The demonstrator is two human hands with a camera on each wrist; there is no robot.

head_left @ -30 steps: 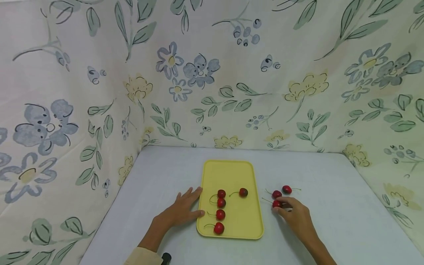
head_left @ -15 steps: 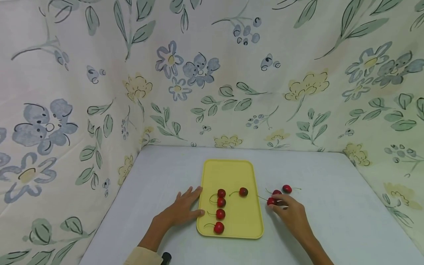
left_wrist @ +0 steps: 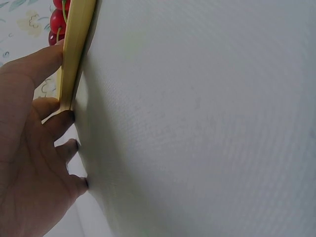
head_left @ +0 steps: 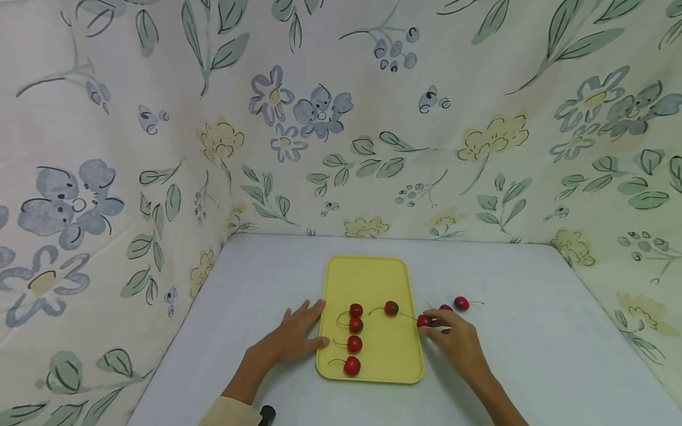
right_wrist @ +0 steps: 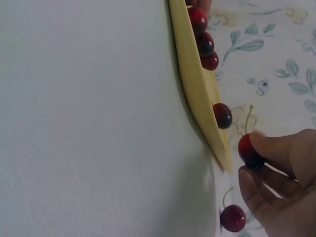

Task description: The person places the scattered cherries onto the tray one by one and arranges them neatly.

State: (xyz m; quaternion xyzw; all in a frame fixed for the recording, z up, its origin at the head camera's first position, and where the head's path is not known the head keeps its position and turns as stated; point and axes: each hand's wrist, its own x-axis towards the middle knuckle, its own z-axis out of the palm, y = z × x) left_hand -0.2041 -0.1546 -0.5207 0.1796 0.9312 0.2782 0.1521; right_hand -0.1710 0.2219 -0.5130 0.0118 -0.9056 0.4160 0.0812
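A yellow tray (head_left: 367,278) lies on the white tabletop. Along its left half several red cherries (head_left: 354,344) form a column, stems pointing left, and one darker cherry (head_left: 391,308) sits nearer the right rim. My left hand (head_left: 290,337) rests at the tray's left side, fingers spread, thumb and fingertips touching the rim; the left wrist view shows the fingertips against the tray wall (left_wrist: 76,49). Between thumb and fingers my right hand (head_left: 455,340) pinches a cherry (right_wrist: 250,150) with its stem up, over the tray's right rim in the head view.
Right of the tray lie two more cherries: one (head_left: 461,303) with its stem pointing right, the other (right_wrist: 233,218) partly hidden behind my right hand in the head view. A floral cloth (head_left: 341,118) rises behind the table. A small black object (head_left: 267,414) shows beside the left sleeve.
My right hand has carried the pinched cherry left, from beside the two loose cherries to the tray's right rim. The left hand stays in place.
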